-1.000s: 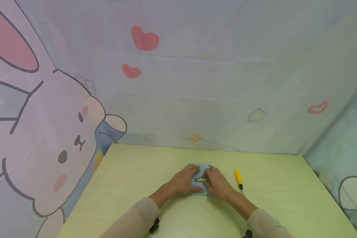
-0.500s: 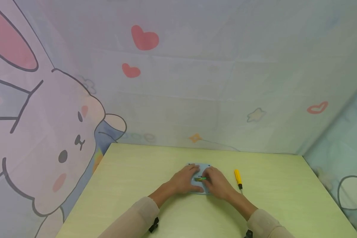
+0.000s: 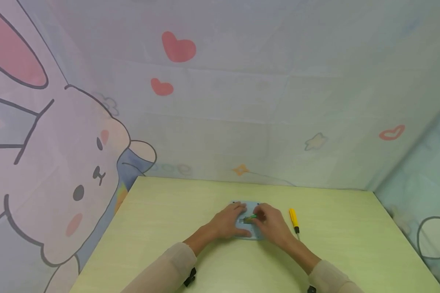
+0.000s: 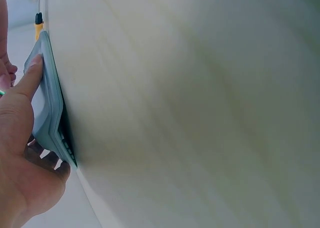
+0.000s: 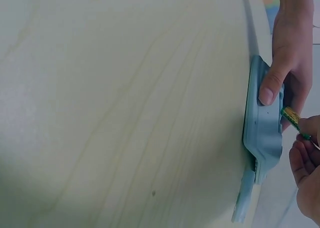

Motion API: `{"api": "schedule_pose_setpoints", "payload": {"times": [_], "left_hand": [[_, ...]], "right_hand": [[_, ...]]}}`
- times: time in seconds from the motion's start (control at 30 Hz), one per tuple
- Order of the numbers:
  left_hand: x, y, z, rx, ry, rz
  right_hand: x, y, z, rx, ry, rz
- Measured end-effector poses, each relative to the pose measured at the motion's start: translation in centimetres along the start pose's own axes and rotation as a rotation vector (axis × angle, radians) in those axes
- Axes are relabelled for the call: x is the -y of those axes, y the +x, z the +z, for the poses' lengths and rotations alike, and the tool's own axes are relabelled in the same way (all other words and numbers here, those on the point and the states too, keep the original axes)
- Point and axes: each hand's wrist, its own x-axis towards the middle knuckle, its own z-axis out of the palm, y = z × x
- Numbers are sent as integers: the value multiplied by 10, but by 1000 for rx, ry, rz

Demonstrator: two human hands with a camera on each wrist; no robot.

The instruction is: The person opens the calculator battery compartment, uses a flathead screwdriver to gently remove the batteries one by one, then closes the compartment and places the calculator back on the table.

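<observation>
I observe left hand (image 3: 226, 221) gripping light-blue device (image 5: 265, 123) on table (image 3: 337, 228), presumably to steady it; right hand (image 3: 273, 224) pinches battery (image 5: 291, 116) by one end over device, likely keeping other end free

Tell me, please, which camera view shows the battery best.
The right wrist view, where the battery shows largest, held by the right hand. The head view shows it small over the blue device; the left wrist view shows at most a green sliver at its left edge.
</observation>
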Motion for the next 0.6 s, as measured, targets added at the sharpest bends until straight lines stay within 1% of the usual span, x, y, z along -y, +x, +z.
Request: {"api": "schedule_pose_setpoints", "payload": {"times": [0.13, 0.23, 0.4, 0.6], "left_hand": [[-2, 0, -1, 0, -2, -3], [-2, -1, -2, -2, -3, -11], [-2, -1, -1, -7, -8, -13], [-2, -1, -1, -8, -12, -15]], "right_hand": [[-1, -2, -4, -25, 21, 7], [-3, -4, -7, -47, 28, -20], [-6, -9, -10, -85, 30, -88], [-5, -11, -15, -103, 28, -106]]}}
